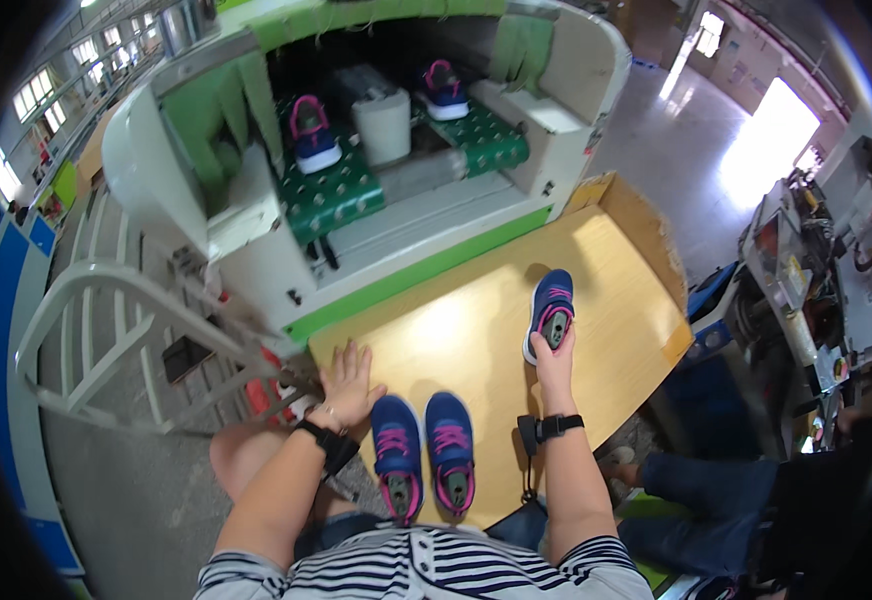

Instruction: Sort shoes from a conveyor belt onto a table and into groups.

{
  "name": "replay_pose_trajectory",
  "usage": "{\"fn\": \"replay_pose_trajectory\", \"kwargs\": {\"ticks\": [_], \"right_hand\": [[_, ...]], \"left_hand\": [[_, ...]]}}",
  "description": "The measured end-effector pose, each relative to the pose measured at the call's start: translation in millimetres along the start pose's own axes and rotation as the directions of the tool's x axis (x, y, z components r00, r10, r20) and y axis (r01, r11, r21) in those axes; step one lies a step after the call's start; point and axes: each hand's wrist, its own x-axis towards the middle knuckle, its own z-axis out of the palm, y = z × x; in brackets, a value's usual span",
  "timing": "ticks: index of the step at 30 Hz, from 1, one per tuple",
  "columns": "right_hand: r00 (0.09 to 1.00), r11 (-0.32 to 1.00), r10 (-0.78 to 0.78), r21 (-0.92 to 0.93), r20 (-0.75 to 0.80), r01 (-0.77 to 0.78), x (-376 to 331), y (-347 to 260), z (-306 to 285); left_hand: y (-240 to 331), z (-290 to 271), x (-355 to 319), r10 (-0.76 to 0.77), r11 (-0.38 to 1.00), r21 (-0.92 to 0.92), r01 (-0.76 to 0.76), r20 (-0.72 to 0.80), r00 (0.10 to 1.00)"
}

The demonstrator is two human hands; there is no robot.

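Note:
My right hand [554,362] grips a navy sneaker [554,292] with pink laces and a white sole by its heel, on the right part of the wooden table [496,390]. Two matching sneakers, a left one [396,445] and a right one [450,445], stand side by side at the table's near edge, toes pointing away from me. Grey inserts show inside their openings. My left hand [350,382] lies with spread fingers at the table's left edge, beside the left sneaker's toe, holding nothing.
Ahead stands a white and green machine [416,225] with green dotted conveyor belts [331,203]. One sneaker [313,135] rides the left belt, another [443,92] the right. A white metal rail [86,275] rises at left. A cardboard edge [646,235] borders the table's right side; a person [706,490] is at lower right.

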Motion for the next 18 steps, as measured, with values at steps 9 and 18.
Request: {"fn": "replay_pose_trajectory", "kwargs": {"ticks": [9, 18], "right_hand": [[0.873, 0.855, -0.081, -0.417, 0.481, 0.308, -185, -89, -20], [0.611, 0.963, 0.035, -0.19, 0.791, 0.191, -220, -90, -9]], "left_hand": [[137, -51, 0, 0.397, 0.778, -0.493, -0.39, -0.095, 0.913], [196, 10, 34, -0.009, 0.816, -0.569, -0.1, -0.184, 0.983]]}}
